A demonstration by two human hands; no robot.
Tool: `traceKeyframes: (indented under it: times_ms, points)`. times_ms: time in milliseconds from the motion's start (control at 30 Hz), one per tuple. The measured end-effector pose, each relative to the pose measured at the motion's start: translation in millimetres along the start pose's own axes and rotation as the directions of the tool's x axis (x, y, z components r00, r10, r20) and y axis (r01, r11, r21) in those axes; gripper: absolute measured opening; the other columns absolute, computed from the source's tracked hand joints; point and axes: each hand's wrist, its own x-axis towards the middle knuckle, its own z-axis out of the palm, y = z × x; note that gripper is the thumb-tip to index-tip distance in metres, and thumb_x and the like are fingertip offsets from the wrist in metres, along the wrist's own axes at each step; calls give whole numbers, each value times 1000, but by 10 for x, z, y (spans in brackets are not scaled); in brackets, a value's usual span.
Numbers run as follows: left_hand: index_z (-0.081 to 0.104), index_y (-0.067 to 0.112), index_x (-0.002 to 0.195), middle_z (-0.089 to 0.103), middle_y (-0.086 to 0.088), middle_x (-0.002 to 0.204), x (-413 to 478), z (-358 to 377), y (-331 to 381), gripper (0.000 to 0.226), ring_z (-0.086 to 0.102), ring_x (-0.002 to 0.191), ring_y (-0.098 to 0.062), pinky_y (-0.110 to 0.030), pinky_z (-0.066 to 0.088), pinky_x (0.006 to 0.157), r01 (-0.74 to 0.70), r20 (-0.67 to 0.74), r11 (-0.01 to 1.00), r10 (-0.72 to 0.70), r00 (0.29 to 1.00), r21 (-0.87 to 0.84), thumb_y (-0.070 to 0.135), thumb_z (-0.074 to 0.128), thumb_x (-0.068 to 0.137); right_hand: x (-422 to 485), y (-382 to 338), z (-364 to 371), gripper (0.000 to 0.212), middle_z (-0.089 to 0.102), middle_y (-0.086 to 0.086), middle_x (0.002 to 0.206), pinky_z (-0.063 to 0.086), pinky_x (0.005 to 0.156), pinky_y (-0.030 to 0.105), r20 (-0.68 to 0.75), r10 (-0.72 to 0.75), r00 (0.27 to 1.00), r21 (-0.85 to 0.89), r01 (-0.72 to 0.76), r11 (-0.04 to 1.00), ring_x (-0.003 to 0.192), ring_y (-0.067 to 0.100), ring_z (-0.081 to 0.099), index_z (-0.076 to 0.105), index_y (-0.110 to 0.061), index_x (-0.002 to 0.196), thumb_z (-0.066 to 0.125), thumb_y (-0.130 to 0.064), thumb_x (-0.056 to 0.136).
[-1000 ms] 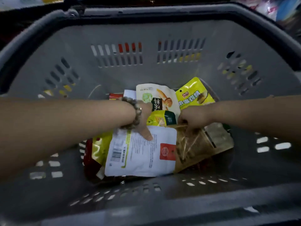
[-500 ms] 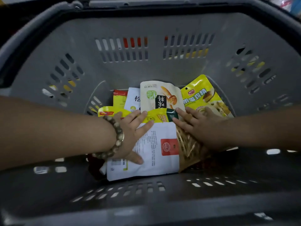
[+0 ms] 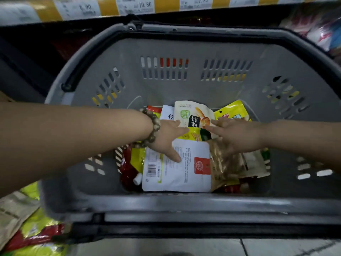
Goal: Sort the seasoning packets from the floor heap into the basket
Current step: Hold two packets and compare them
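A grey plastic basket [image 3: 184, 202] fills the view, with several seasoning packets lying flat on its bottom. A white packet [image 3: 184, 174] with a barcode and red square lies in front, a brown clear packet [image 3: 224, 163] to its right. Behind are a cream mushroom packet [image 3: 191, 113], a small yellow-green packet [image 3: 198, 134] and a yellow packet [image 3: 233, 111]. My left hand [image 3: 170, 138], with a bead bracelet at the wrist, lies with straight fingers over the white packet. My right hand [image 3: 238, 134] is spread flat above the brown packet. Neither hand holds anything.
A heap of yellow, red and beige packets [image 3: 31, 228] lies on the floor at the lower left, outside the basket. A shelf edge with price labels [image 3: 145, 5] runs along the top. More bagged goods [image 3: 324, 32] sit at the upper right. Tiled floor [image 3: 203, 246] shows below.
A second ago my right hand was curled at the brown packet; both hands have since spread flat over the packets. The view has pulled back, showing the whole basket and the floor heap.
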Motion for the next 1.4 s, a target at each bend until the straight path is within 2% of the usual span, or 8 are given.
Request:
traceKeyframes:
  times_ms: [133, 300, 433, 600, 967, 1067, 1200, 1400]
  points:
    - [16, 16, 150, 20, -5, 157, -472, -430, -170, 77, 23, 142, -17, -20, 22, 105, -12, -325, 967, -74, 943, -255, 43, 55, 90, -308, -267, -582, 88, 14, 2, 158, 21, 112, 29, -322, 74, 944, 283, 21, 959, 144, 20, 18, 5, -27, 152, 62, -42, 87]
    - [37, 21, 142, 43, -1, 145, -1446, -487, -574, 70, 43, 131, -17, -30, 34, 109, -87, -654, 876, -285, 701, -475, 43, 66, 83, -429, -886, -1264, 79, 29, -2, 153, 30, 105, 26, -596, 129, 793, 470, 214, 856, 136, 16, 33, 18, -26, 150, 64, -36, 86]
    - [46, 18, 135, 52, 2, 133, -2250, -52, -797, 82, 49, 123, -14, -35, 38, 107, -134, -711, 779, -470, 523, -613, 55, 67, 64, -335, -1618, -1813, 73, 38, -5, 148, 30, 105, 22, -695, 78, 715, 500, 403, 767, 135, 10, 36, 31, -26, 145, 67, -36, 82]
    - [43, 24, 137, 47, 7, 137, -2995, 796, -1003, 62, 42, 121, -2, -13, 32, 94, -67, -666, 688, -669, 330, -723, 32, 70, 82, -128, -2647, -2214, 70, 41, -2, 146, 30, 97, 18, -718, -117, 686, 365, 514, 776, 132, 11, 39, 33, -24, 144, 67, -34, 83]
    - [39, 22, 140, 44, 2, 141, -3172, 2830, -1238, 62, 45, 125, -14, -21, 33, 94, 56, -370, 381, -917, 148, -923, 26, 67, 84, 1117, -4607, -1798, 68, 43, 14, 135, 43, 97, 41, -497, -372, 784, 124, 488, 864, 123, 32, 45, 31, -18, 142, 62, -30, 83]
    - [39, 20, 140, 44, 0, 140, -3156, 3397, -1229, 63, 44, 126, -17, -22, 33, 95, 98, -242, 254, -963, 116, -962, 25, 67, 84, 1415, -4956, -1428, 68, 45, 17, 133, 45, 91, 37, -383, -379, 842, 165, 466, 869, 120, 34, 47, 32, -14, 142, 63, -33, 85]
    - [39, 20, 140, 44, -1, 140, -3194, 4037, -1220, 63, 48, 121, -20, -29, 37, 93, 155, -66, 76, -996, 65, -985, 24, 67, 84, 1621, -5384, -1100, 66, 52, 11, 131, 45, 87, 35, -288, -365, 885, 469, 463, 752, 112, 26, 54, 38, -12, 139, 68, -29, 84]
    - [47, 17, 134, 51, 0, 136, -3321, 4546, -1292, 54, 50, 122, -18, -28, 38, 97, 72, 28, -36, -993, -116, -997, 18, 67, 84, 1776, -6184, -855, 58, 56, 7, 121, 44, 84, 32, -286, -365, 886, 613, 462, 641, 109, 25, 56, 46, -14, 134, 68, -34, 84]
